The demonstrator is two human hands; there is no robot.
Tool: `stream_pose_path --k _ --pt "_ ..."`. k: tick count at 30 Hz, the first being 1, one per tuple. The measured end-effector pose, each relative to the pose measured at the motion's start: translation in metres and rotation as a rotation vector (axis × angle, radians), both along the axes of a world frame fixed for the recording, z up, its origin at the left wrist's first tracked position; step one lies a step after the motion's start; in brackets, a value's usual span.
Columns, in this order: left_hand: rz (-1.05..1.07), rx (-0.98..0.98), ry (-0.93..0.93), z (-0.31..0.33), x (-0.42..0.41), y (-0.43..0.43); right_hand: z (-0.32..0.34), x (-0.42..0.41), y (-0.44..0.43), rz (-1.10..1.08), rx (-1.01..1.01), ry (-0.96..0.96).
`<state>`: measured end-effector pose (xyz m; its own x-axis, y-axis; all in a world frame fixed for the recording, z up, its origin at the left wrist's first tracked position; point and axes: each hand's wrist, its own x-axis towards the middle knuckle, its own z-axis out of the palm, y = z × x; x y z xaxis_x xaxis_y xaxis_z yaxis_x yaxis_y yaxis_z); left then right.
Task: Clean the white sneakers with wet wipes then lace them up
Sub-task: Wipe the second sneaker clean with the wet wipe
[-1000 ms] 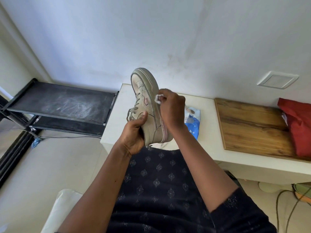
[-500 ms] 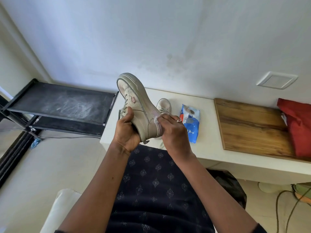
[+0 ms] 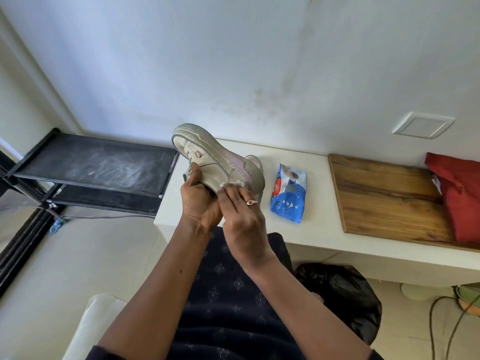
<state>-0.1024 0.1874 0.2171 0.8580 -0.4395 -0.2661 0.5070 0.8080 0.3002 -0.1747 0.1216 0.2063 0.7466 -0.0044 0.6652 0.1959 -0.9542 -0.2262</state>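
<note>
A white sneaker [image 3: 207,154] with pink trim is held in the air above the white table's [image 3: 319,224] left end, lying on its side with the toe pointing up and left. My left hand [image 3: 198,201] grips it from below, near the laces. My right hand [image 3: 241,216] presses a white wet wipe [image 3: 233,183] against the shoe's side near the heel. The second sneaker [image 3: 255,160] stands on the table behind the first and is mostly hidden. A blue pack of wet wipes [image 3: 288,193] lies on the table just to the right.
A wooden board [image 3: 384,196] lies on the table's right half with a red bag [image 3: 459,198] on it. A black rack [image 3: 98,167] stands to the left. A black bag [image 3: 345,292] and cables [image 3: 441,326] lie on the floor below.
The sneaker has tipped from nearly upright onto its side and come lower. My right hand with the wipe has slid from the upper side down to the heel area.
</note>
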Motion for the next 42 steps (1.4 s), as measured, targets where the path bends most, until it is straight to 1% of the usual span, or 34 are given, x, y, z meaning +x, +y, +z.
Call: stream_pose_path --k 4,9,13,16,18,19,20,22,24,26,27,28,29,31,32,35,37,39,40,41,42 --pt "0.022 0.019 0.013 0.002 0.000 0.000 0.009 0.011 -0.009 0.031 -0.014 -0.023" --pt "0.030 0.033 -0.001 0.006 -0.002 -0.002 0.023 0.031 -0.016 -0.015 0.019 0.007" --pt "0.058 -0.041 0.049 0.013 0.008 0.006 0.009 0.020 -0.021 0.015 -0.018 -0.110" --pt "0.090 -0.065 0.063 0.015 0.015 0.011 -0.009 0.013 -0.029 0.043 0.079 -0.146" --pt "0.123 -0.080 0.085 0.018 0.018 0.011 -0.014 0.011 -0.031 0.065 0.257 -0.128" --pt "0.132 -0.089 0.106 0.019 0.019 0.011 -0.012 0.010 -0.030 0.049 0.398 -0.133" --pt "0.137 -0.111 0.121 0.020 0.019 0.011 -0.006 0.009 -0.028 -0.003 0.568 -0.152" --pt "0.142 -0.161 0.151 0.018 0.021 0.013 0.005 0.013 -0.024 -0.173 0.941 -0.180" --pt "0.129 -0.185 0.188 0.017 0.022 0.015 0.013 0.022 -0.025 -0.292 1.268 -0.128" --pt "0.097 -0.151 0.192 0.019 0.020 0.015 0.018 0.032 -0.029 -0.245 1.584 -0.052" --pt "0.069 -0.087 0.179 0.021 0.017 0.013 0.023 0.035 -0.029 -0.182 1.721 -0.025" --pt "0.032 0.013 0.153 0.024 0.014 0.012 0.026 0.037 -0.030 -0.135 1.798 -0.016" --pt "-0.008 0.147 0.098 0.027 0.012 0.010 0.029 0.039 -0.030 -0.114 1.809 -0.011" --pt "-0.082 0.419 -0.056 0.033 0.006 0.009 0.029 0.041 -0.034 -0.130 1.766 0.000" --pt "-0.102 0.523 -0.131 0.035 0.004 0.009 0.027 0.041 -0.037 -0.148 1.739 0.006" --pt "-0.160 0.709 -0.299 0.040 0.001 0.011 0.018 0.038 -0.038 -0.168 1.712 0.039" --pt "-0.174 0.767 -0.346 0.044 0.000 0.011 0.013 0.038 -0.037 -0.157 1.702 0.032" --pt "-0.173 0.755 -0.376 0.043 0.001 0.010 0.010 0.040 -0.038 -0.156 1.644 0.013" --pt "-0.166 0.724 -0.375 0.042 0.001 0.010 0.011 0.040 -0.039 -0.170 1.558 0.001" --pt "-0.156 0.687 -0.363 0.040 0.002 0.009 0.013 0.039 -0.039 -0.186 1.425 -0.029" --pt "-0.148 0.648 -0.346 0.039 0.002 0.009 0.016 0.038 -0.040 -0.212 1.224 -0.085"
